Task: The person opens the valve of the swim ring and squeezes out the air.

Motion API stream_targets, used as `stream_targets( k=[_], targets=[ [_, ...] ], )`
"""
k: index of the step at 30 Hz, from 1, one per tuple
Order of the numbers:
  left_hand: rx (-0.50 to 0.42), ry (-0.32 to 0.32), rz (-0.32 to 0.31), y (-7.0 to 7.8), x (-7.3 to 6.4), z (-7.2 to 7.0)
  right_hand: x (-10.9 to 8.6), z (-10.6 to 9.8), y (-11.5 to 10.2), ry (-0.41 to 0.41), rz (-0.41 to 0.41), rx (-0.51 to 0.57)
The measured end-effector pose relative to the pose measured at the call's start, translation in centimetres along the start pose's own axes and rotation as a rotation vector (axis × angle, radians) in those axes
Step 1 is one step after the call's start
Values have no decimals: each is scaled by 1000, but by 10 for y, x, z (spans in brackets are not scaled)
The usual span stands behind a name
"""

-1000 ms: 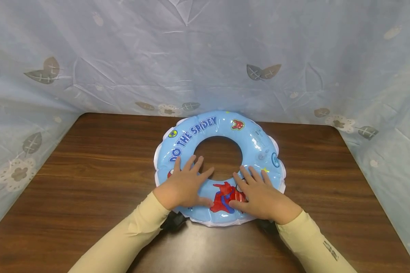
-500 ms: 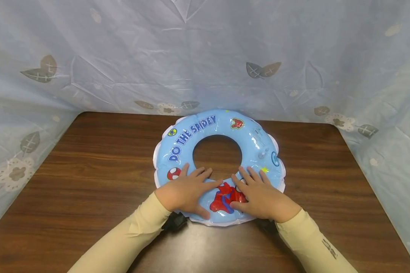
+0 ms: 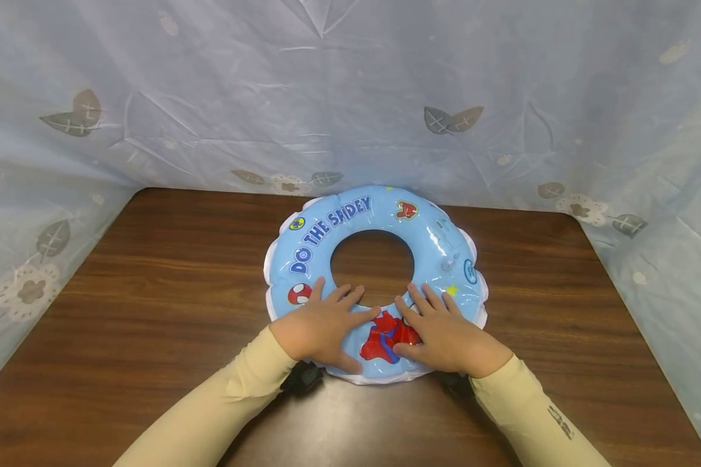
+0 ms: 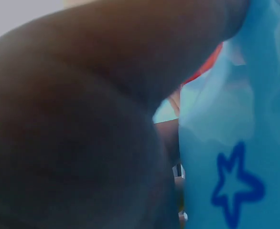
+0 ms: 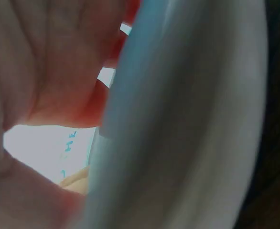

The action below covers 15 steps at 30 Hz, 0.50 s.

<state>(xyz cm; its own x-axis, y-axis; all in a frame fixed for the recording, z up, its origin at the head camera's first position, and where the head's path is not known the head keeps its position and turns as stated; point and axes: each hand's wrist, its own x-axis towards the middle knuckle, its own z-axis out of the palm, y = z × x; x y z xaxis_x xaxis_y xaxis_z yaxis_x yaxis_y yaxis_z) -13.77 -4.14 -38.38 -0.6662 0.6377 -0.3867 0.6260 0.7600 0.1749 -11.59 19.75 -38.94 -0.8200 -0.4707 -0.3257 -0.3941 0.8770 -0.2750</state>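
Note:
A light-blue inflated swim ring [image 3: 438, 246] with a scalloped white edge lies flat on the table. It carries the words "DO THE SPIDEY", a red-and-blue cartoon figure and small badges. My left hand [image 3: 321, 327] rests with spread fingers on the ring's near-left part, fingertips at the inner hole. My right hand [image 3: 446, 334] rests likewise on the near-right part, partly covering the figure. In the left wrist view the hand [image 4: 82, 119] fills the left side, beside the blue vinyl with its star print. The right wrist view shows the palm [image 5: 44, 71] next to the ring's pale edge.
The brown wood-grain table [image 3: 169, 272] extends to both sides of the ring. A pale grey-blue curtain [image 3: 380, 78] with leaf and flower prints hangs behind and along both sides. The ring's far edge lies close to the curtain. Dark wrist straps [image 3: 302, 377] show under the sleeves.
My left hand has turned and shifted slightly toward the near side, uncovering the red round badge on the ring. The right hand and the ring stay almost in place.

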Motion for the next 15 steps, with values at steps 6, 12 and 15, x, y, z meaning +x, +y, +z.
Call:
stream_targets(
  k=[6, 12, 15],
  targets=[
    [-17, 20, 55, -2, -1, -2, 0, -1, 4, -15, -1, 26],
    [-23, 65, 153, -2, -2, -4, -3, -3, 5, 22, 15, 25],
    [-22, 56, 152, -1, -3, -5, -5, -6, 4, 51, 27, 16]
  ],
)
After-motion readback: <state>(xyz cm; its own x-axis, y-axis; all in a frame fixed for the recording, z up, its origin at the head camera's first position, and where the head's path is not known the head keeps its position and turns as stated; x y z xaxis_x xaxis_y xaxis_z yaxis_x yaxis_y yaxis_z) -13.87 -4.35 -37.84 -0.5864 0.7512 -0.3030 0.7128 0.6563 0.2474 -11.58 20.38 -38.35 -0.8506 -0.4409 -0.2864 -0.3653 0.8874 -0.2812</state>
